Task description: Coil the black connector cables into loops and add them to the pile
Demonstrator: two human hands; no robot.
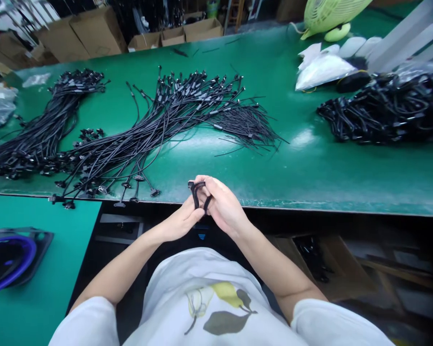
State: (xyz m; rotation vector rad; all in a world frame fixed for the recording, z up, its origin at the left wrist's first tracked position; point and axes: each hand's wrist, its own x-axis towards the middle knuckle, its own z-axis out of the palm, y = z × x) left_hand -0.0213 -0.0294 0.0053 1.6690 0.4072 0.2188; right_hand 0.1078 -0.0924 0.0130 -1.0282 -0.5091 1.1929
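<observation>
Between my two hands, at the near edge of the green table, a short black cable [196, 196] is bent into a loop with a connector at its upper left. My left hand [185, 216] grips the loop from below, thumb and fingers closed on it. From the right, my right hand [222, 202] holds the loop's other side, fingers curled over its top. Beyond my hands lies a spread pile of black cables [137, 134] with connectors at their ends. Thin black cable ties [247, 125] are heaped at that pile's right end.
Another cable bunch [57, 110] lies at the left, and coiled black cables [386, 110] are heaped at the right. A green fan [328, 19] and a white plastic bag [321, 69] are at the back right. Cardboard boxes [82, 36] stand behind the green table [303, 178].
</observation>
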